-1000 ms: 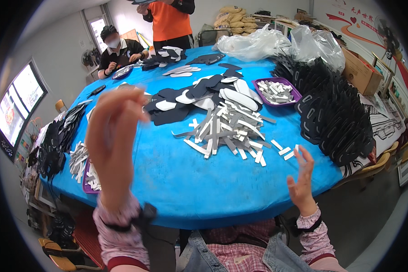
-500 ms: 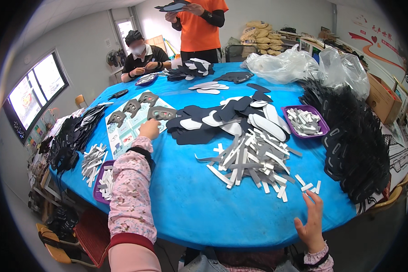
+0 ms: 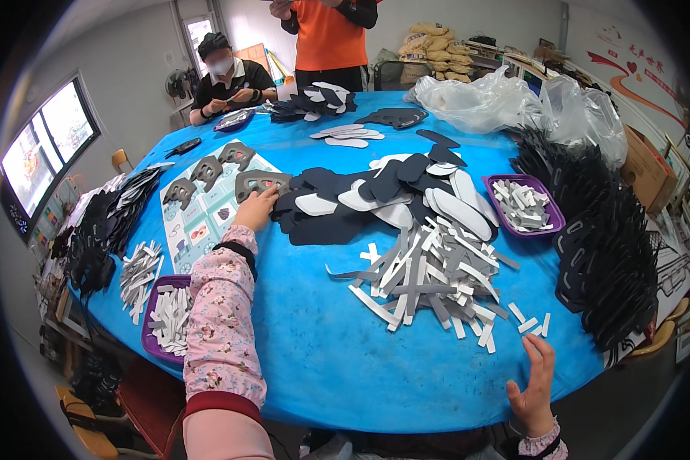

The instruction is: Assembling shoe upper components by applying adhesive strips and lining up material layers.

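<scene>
My left hand point(image 3: 257, 209) reaches to a dark grey moulded piece with cut-out holes point(image 3: 259, 182), its fingers stretched onto the lower right edge. That piece lies at the right side of a printed sheet point(image 3: 195, 249), on which several similar grey pieces point(image 3: 207, 172) rest. Dark foot-shaped pads and white ones point(image 3: 310, 203) are heaped just right of this hand. Near the front edge, my right hand point(image 3: 535, 387) hovers with fingers apart and nothing in it. Its fingertips are close to a few loose white strips point(image 3: 530, 323), beside a large pile of grey and white strips point(image 3: 429, 280).
Purple trays of strips stand at right point(image 3: 561, 224) and left point(image 3: 149, 337). Black parts are stacked along the right point(image 3: 590, 253) and left point(image 3: 103, 238) edges. Clear plastic bags point(image 3: 483, 103) lie at the back right. Two people are across the blue-covered table point(image 3: 307, 337), one sitting, one standing.
My left hand has moved up to touch the grey moulded piece. The right hand stays open, a little lower in the picture. The whole view has shifted slightly.
</scene>
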A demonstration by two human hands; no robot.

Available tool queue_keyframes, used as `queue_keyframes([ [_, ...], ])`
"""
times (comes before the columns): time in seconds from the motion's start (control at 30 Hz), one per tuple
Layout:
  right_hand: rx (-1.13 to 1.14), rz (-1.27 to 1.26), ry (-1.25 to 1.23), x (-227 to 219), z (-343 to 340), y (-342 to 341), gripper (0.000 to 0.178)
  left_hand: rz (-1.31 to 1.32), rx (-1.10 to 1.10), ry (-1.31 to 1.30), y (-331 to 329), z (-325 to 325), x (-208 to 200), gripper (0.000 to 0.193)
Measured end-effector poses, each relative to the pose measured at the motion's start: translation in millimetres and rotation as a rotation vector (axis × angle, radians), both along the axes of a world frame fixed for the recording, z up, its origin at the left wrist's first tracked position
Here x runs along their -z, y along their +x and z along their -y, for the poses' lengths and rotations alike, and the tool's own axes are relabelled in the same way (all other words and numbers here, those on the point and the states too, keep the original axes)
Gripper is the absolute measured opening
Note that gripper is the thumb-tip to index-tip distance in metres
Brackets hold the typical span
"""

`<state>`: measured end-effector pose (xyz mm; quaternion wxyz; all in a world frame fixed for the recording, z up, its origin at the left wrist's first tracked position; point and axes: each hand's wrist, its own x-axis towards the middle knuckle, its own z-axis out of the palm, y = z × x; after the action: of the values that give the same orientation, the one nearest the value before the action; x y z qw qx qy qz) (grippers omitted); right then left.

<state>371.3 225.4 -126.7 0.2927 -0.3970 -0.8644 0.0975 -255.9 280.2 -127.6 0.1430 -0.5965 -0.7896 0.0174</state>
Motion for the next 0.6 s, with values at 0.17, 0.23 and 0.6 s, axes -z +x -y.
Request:
queue_keyframes([
  [0.17,0.000,0.010,0.008,0,0,-1,0.068,-0.048,0.023,0.026,-1,3,0,0.039],
  [0.23,0.002,0.015,0.020,2,0,0,0.067,-0.048,-0.013,0.045,4,2,-5,0.038],
  [0.6,0.002,0.025,-0.004,3,0,1,0.068,0.343,0.022,0.075,5,0,-11,0.047],
])
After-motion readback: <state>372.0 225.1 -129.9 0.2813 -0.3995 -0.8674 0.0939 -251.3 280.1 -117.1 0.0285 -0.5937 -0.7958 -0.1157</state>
